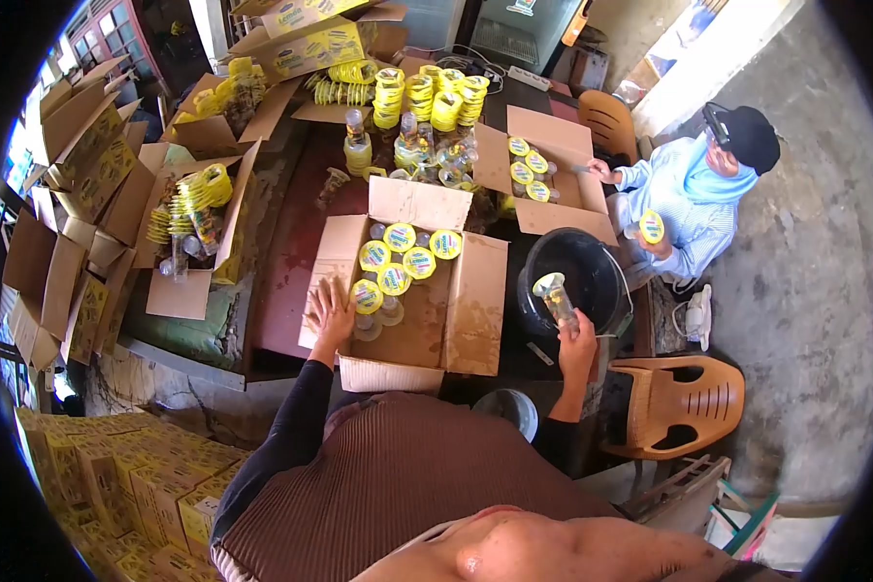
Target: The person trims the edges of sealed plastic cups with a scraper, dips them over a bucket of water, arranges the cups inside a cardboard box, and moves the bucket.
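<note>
My left hand (331, 312) lies with spread fingers on the left flap of an open cardboard box (436, 320). Inside that box, several cups with yellow printed lids (395, 278) stand grouped toward the back left, beside a few clear cup shapes. My right hand (577, 341) is wrapped round the lower end of a clear cup (557, 299) with a yellow-rimmed top, tilted over a black bucket (543, 254). The bucket stands right of the box. What the held cup contains is too small to tell.
Across the table, a person (694, 199) holds a lidded cup beside another open box (577, 199). Stacked yellow rings (388, 97) and clear cups stand at the back. Two boxes (179, 291) sit left. An orange chair (664, 403) and a small container (507, 412) are nearby.
</note>
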